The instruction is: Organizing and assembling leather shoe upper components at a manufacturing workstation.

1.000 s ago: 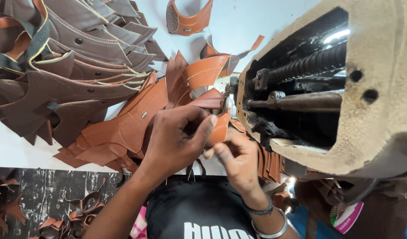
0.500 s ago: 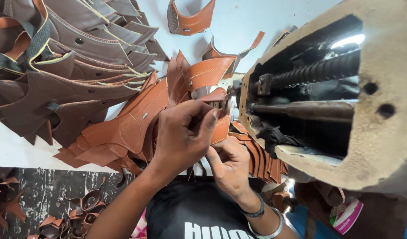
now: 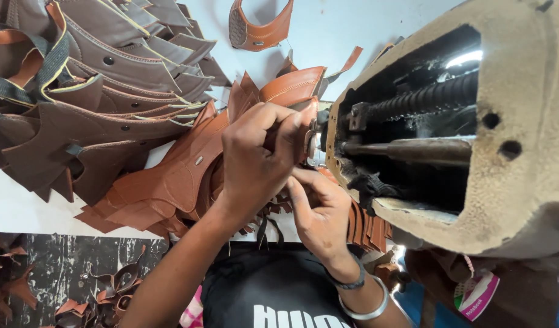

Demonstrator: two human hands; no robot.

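Observation:
My left hand (image 3: 255, 158) grips a folded tan leather piece (image 3: 291, 86) and holds it against the needle area of a worn beige sewing machine head (image 3: 504, 182). Just below it, my right hand (image 3: 319, 215), with a metal bangle and a dark band on the wrist, pinches the same piece from underneath with its fingertips. The needle and presser foot (image 3: 313, 146) are mostly hidden behind my left fingers.
A pile of tan leather pieces (image 3: 164, 185) lies under my left forearm. Dark brown stitched pieces (image 3: 91, 91) are heaped at the left on the white table (image 3: 364, 30). One curved tan piece (image 3: 258, 27) sits at the far edge. Leather scraps (image 3: 109, 291) litter the dark floor.
Both hands have moved up and right with the tan piece, closer to the machine's needle. My right hand has slid under my left hand.

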